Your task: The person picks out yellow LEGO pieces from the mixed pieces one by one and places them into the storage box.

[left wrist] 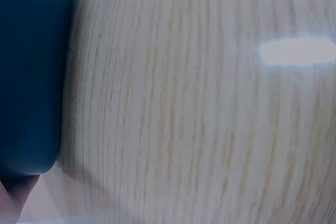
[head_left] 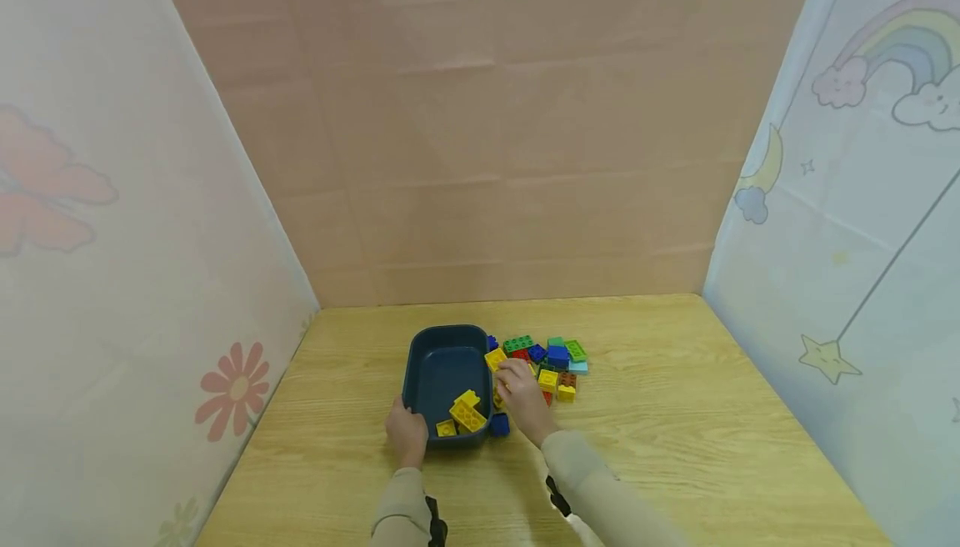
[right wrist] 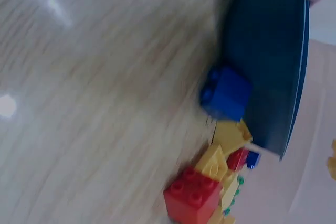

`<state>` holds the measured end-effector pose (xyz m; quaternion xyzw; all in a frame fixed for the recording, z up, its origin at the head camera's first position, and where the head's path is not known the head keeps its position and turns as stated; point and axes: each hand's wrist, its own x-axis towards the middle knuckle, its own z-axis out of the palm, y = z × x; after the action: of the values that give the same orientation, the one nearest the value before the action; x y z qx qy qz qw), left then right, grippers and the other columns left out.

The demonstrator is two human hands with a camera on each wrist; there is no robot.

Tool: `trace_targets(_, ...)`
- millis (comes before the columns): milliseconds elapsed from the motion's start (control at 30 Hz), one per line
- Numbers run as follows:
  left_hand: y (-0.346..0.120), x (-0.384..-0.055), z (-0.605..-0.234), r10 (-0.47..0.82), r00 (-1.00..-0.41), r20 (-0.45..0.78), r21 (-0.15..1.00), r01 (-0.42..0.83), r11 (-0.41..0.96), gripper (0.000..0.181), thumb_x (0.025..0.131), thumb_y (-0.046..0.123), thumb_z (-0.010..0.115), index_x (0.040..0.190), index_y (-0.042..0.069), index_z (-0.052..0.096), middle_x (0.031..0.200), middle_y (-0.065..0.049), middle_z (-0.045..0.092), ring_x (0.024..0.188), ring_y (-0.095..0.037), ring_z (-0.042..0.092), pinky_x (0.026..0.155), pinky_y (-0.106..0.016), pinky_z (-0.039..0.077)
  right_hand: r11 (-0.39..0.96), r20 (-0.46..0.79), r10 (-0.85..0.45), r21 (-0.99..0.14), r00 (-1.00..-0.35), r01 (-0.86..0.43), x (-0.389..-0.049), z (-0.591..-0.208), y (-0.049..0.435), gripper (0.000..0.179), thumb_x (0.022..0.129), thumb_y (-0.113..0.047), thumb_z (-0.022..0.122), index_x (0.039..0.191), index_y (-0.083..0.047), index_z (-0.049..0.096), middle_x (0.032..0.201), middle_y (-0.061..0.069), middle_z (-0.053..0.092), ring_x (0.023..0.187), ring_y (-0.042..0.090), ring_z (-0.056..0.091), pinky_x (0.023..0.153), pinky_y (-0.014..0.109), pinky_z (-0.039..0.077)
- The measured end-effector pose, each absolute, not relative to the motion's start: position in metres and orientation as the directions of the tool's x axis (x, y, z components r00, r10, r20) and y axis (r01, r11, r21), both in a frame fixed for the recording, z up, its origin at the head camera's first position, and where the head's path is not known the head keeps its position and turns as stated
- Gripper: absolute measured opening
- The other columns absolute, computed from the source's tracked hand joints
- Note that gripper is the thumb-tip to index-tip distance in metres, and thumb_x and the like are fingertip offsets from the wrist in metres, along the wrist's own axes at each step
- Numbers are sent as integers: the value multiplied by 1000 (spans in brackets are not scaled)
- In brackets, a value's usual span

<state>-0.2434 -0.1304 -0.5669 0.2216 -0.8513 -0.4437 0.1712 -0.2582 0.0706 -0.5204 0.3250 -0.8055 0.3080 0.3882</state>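
Observation:
A dark blue tray (head_left: 450, 334) stands on the table, with several yellow building bricks (head_left: 468, 415) inside its near end. My left hand (head_left: 407, 433) grips the tray's rim at the near left corner; part of that hand (left wrist: 13, 203) shows in the left wrist view. Over the tray's right rim, my right hand (head_left: 525, 401) pinches a yellow brick (head_left: 496, 358) at its fingertips. Beside the tray's right wall, a blue brick (right wrist: 227, 94) lies on the table. The right hand's fingers are out of sight in the right wrist view.
Right of the tray spreads a loose pile of bricks, including a green brick (head_left: 518, 344), a blue brick (head_left: 557, 356) and a red brick (right wrist: 193, 195). The wooden table (head_left: 675, 414) meets a brown back wall (head_left: 495, 155) and patterned side sheets.

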Motion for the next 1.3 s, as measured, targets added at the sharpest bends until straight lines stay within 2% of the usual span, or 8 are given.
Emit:
trace_targets(167,-131,-243,-566,-532,-842,92,830,-230,509,44,75,-12,48,120,-12,48,101,-29,58,90,-40,57,70,-50,48,565,772,-332,-298,-542,-770,-246,-529,45,17,65,10,71,74,-1,64,86,11,59,84,21,55,71,28,50)
trace_targets(433,-130,-245,-566,-535,-838,104,832,-222,509,44,76,-11,48,120,-12,48,102,-29,59,91,-40,57,71,-50,47,541,725,-445,-250,-526,-803,-236,-537,26,14,67,4,72,76,-2,64,85,8,57,82,18,52,71,23,47)
trace_targets(633,-130,-243,-564,-530,-842,99,832,-222,508,44,76,-10,48,120,-12,47,102,-29,58,91,-40,57,72,-49,47,550,648,-515,-252,-561,-796,-232,-543,24,8,71,0,71,77,-2,66,83,4,58,79,16,51,70,21,46)
trace_targets(867,-130,-242,-562,-518,-849,107,839,-202,505,45,76,-11,48,120,-13,47,101,-30,58,91,-40,58,71,-49,48,564,622,-531,-248,-576,-788,-230,-547,24,10,69,0,73,76,-3,66,83,5,58,79,16,51,70,22,46)
trace_targets(967,-130,-244,-563,-517,-848,121,837,-193,513,44,75,-11,47,119,-14,47,100,-31,58,90,-40,58,71,-49,47,564,578,-563,-255,-591,-785,-229,-546,23,10,72,-2,70,82,-1,67,89,6,60,86,18,53,77,25,46)
trace_targets(1067,-130,-244,-565,-515,-847,134,836,-182,518,44,74,-12,47,118,-14,48,98,-31,58,89,-41,58,70,-49,47,565,503,-610,-266,-612,-781,-227,-545,22,16,77,-6,67,91,1,67,102,12,60,100,24,53,85,30,44)
trace_targets(1167,-131,-243,-565,-512,-848,136,841,-174,512,44,74,-12,48,118,-15,48,98,-32,58,88,-41,58,70,-50,48,571,429,-646,-278,-632,-772,-224,-544,23,22,80,-11,65,99,1,66,115,16,56,112,30,48,90,34,41)
trace_targets(1300,-131,-242,-566,-512,-848,135,846,-170,505,44,75,-12,50,118,-15,48,99,-32,58,89,-41,58,70,-50,48,564,374,-665,-318,-647,-762,-221,-543,24,25,85,-15,61,105,1,64,123,19,50,119,33,41,91,35,40)
